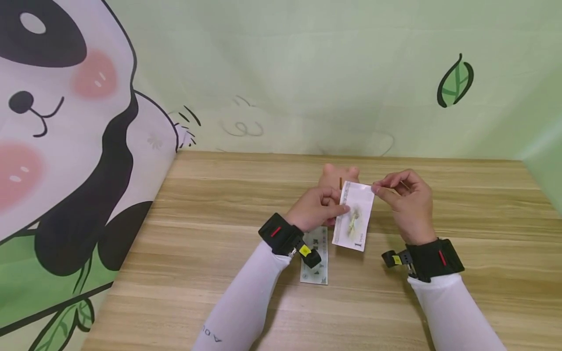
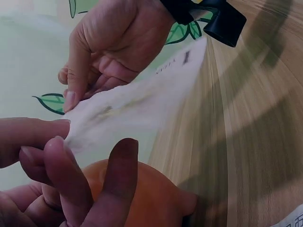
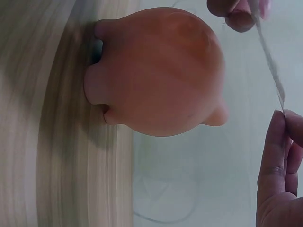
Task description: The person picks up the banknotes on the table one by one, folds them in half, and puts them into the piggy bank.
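Observation:
A pale one-yuan banknote (image 1: 360, 214) is held up between both hands, its face turned upward. My left hand (image 1: 313, 208) pinches its left edge, thumb lying over the paper. With thumb and fingertips, my right hand (image 1: 411, 207) grips the upper right corner. Right behind the note stands an orange-pink piggy bank (image 3: 161, 75), partly hidden in the head view, a dark coin slot showing on its top. A second, greenish banknote (image 1: 318, 275) lies flat on the table, partly covered by the left wrist's camera.
The wood-grain table (image 1: 210, 234) runs back to a pale green backdrop (image 1: 307, 73) with a leaf print. A large printed panda (image 1: 79, 126) fills the left side. Both wrists carry black straps with small cameras (image 1: 397, 258).

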`<state>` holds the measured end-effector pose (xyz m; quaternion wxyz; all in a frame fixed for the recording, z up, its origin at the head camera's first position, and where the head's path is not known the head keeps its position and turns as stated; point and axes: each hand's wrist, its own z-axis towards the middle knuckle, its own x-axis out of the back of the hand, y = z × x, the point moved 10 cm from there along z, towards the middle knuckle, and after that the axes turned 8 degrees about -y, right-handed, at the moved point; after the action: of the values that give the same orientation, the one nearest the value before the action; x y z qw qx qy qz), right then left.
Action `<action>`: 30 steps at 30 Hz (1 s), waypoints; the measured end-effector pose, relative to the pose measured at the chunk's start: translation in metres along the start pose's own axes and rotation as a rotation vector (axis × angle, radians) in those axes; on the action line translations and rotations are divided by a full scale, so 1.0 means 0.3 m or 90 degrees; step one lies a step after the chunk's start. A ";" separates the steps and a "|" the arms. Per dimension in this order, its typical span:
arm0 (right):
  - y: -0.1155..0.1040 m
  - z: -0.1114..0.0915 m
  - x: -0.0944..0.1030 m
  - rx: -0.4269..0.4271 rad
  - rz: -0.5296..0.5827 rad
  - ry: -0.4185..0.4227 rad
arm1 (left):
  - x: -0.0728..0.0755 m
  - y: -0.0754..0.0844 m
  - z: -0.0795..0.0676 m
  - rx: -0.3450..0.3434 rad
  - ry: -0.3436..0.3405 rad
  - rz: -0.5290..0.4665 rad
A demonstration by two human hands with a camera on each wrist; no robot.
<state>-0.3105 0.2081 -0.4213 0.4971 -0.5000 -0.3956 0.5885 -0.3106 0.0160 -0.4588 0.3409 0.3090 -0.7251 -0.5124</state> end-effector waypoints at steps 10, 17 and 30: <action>0.021 -0.005 -0.026 -0.023 0.031 -0.058 | 0.024 -0.005 -0.007 -0.006 0.035 -0.025; 0.094 -0.020 -0.086 -0.156 -0.162 -0.185 | 0.060 0.010 -0.015 -0.029 0.066 -0.050; 0.105 -0.032 -0.132 -0.179 -0.198 -0.216 | 0.094 0.000 -0.018 -0.039 0.092 -0.116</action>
<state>-0.3067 0.1629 -0.4457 0.4339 -0.3914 -0.6230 0.5200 -0.3224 -0.0094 -0.4524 0.3534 0.3993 -0.6516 -0.5395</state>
